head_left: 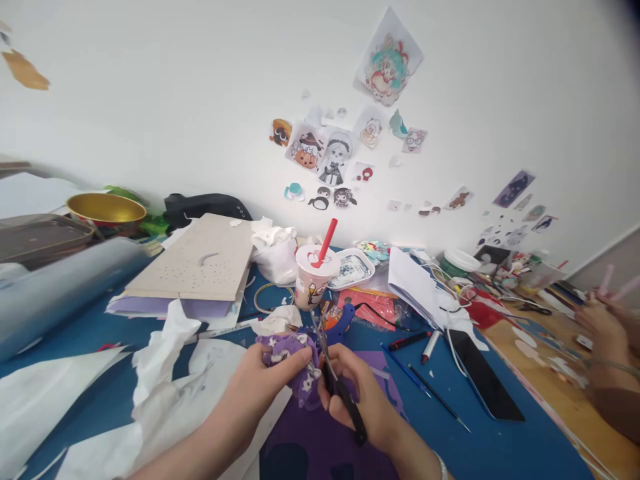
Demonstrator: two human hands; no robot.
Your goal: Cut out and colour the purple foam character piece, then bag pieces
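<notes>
Scissors [344,395] up, I saw, clamped in the right hand [364,393]; the left hand [270,379] pinched purple piece with white patches [290,344] above the purple sheet [320,443]!

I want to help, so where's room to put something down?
Bare blue table shows between the purple sheet and black phone, below the thin tools. It's crowded around the drink cup, glue gun and scissors.

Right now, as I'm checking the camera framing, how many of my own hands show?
2: your left hand holds the purple patterned piece; your right hand, to its right, holds the scissors.
</notes>
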